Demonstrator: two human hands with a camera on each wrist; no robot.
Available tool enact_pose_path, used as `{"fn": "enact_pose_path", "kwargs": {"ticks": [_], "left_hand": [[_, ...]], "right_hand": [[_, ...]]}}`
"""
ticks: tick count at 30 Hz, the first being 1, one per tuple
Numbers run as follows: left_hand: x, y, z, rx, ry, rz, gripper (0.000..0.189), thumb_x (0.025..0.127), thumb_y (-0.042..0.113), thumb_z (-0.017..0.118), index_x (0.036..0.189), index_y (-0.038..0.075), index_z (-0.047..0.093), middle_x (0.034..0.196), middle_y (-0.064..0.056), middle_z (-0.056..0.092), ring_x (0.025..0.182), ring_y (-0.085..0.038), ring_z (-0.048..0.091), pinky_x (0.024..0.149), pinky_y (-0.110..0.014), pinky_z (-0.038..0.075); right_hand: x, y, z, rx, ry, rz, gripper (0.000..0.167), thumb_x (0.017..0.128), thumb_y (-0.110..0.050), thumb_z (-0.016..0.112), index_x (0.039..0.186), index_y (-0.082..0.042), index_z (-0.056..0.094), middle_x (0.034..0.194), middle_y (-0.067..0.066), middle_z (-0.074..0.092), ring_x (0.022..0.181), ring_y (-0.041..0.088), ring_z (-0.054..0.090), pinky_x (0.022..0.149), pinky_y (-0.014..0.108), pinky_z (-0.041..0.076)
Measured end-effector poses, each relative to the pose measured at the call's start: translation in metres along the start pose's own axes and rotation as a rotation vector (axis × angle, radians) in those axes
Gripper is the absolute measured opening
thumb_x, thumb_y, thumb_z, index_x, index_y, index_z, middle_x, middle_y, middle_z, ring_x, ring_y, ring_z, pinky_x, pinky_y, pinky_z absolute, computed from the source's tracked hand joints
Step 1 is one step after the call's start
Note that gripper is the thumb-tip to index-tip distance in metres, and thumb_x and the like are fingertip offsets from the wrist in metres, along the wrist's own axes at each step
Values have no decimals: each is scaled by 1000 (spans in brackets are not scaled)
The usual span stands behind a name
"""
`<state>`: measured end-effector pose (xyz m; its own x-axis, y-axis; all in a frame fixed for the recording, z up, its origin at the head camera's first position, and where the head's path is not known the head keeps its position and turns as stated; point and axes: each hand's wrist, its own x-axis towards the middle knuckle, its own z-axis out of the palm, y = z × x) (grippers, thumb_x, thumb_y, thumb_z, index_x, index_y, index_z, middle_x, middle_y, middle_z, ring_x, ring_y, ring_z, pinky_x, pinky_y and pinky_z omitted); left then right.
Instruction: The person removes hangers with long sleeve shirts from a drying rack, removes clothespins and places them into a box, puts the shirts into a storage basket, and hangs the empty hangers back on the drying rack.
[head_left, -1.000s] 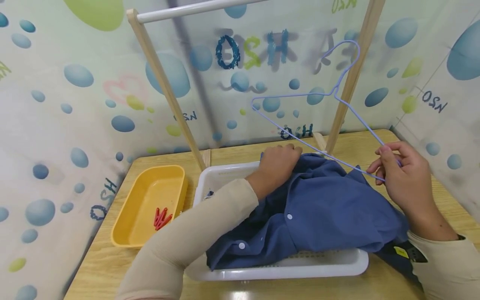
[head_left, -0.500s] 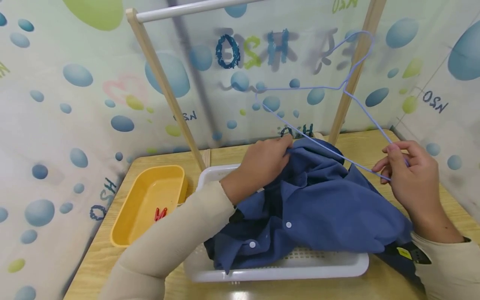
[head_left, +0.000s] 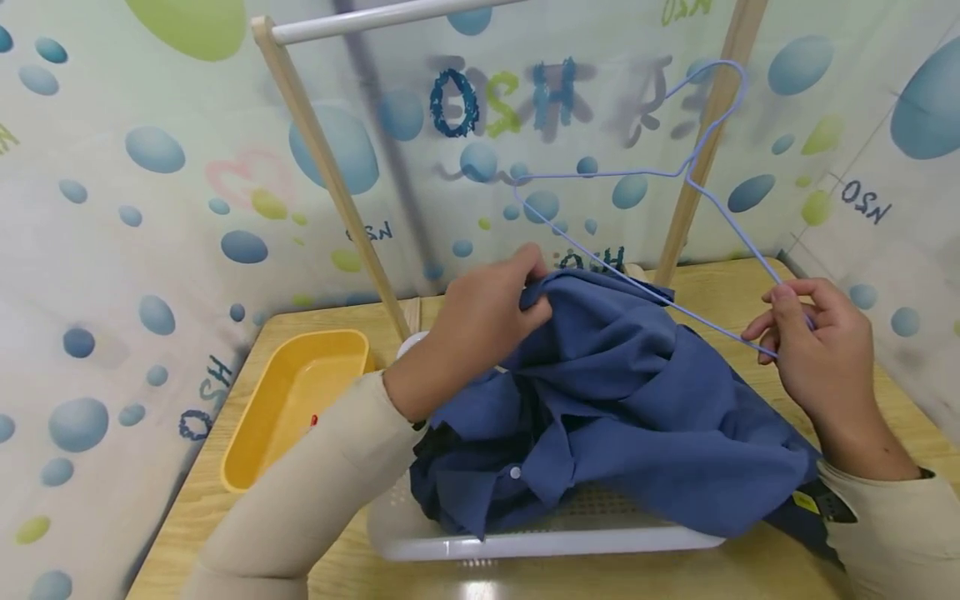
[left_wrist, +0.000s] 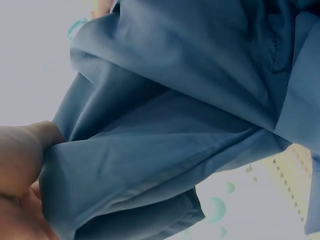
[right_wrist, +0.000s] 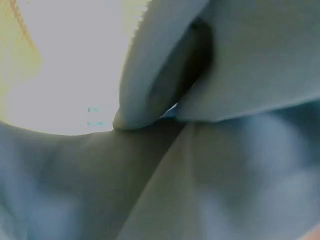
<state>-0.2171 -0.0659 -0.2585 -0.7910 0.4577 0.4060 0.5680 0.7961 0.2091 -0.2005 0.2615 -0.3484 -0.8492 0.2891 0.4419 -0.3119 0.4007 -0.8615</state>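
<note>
A navy blue button-up shirt (head_left: 622, 400) lies bunched over the white basket (head_left: 540, 546), one part of it lifted. My left hand (head_left: 487, 312) pinches the raised edge of the cloth between thumb and fingers. In the left wrist view, that hand (left_wrist: 22, 175) is at the left edge with the shirt (left_wrist: 165, 120) stretched away from it. At the right, my right hand (head_left: 821, 358) grips a thin light-blue wire hanger (head_left: 600, 174) by one lower corner, its hook pointing up. Shirt fabric (right_wrist: 150, 190) fills much of the right wrist view and hides the hanger there.
To the left stands a yellow tray (head_left: 240, 450), where a bit of a red clothespin (head_left: 313, 420) shows beside my sleeve. Behind the basket, a wooden rack (head_left: 330, 167) with a white rod (head_left: 375, 22) stands on the wooden table (head_left: 187, 517) near a patterned wall.
My left hand has moved left and up, drawing the shirt's edge out of the basket. The hanger rose slightly to the right, then held still in my right hand.
</note>
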Motion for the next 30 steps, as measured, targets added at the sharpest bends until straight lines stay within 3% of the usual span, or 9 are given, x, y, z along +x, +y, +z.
{"fn": "enact_pose_path", "kwargs": {"ticks": [6,10,13,19,23,30], "left_hand": [[-13,-13,-21,3,49,-64,14,96,20,63,109,17,60,73,-3,63,47,-18,43,45,-30,30],[-23,-23,-33,0,75,-75,30,96,15,61,125,22,66,99,-6,73,53,-19,45,48,-30,34],[-33,-29,-40,-3,116,-61,34,96,11,59,126,24,70,110,-5,72,54,-19,46,49,-30,37],[-53,-36,-50,-17,171,-74,27,93,7,59,110,18,76,96,-4,70,62,-19,51,54,-30,38],[-62,-38,-53,-21,112,-122,20,92,8,57,100,13,75,89,-3,66,59,-19,49,54,-30,37],[-64,-38,-51,-70,-148,-211,15,94,12,48,88,15,61,68,-1,49,58,-19,47,57,-31,37]], "right_hand": [[0,0,3,1,1,-14,11,103,-19,53,99,-14,62,58,-17,64,42,5,54,46,16,45],[1,0,3,3,4,4,12,103,-19,53,99,-14,63,57,-17,65,42,5,54,45,16,43],[0,-1,2,-12,10,23,12,103,-20,53,99,-15,63,57,-17,65,42,5,54,45,17,43],[0,-2,3,-24,23,38,11,103,-20,53,99,-16,63,57,-17,64,41,6,54,45,16,43],[0,-1,3,-12,13,42,11,103,-21,53,99,-17,63,58,-16,65,42,6,54,45,17,43],[-1,-1,2,-14,6,42,13,103,-21,53,100,-14,63,58,-17,65,42,6,55,46,16,44]]}}
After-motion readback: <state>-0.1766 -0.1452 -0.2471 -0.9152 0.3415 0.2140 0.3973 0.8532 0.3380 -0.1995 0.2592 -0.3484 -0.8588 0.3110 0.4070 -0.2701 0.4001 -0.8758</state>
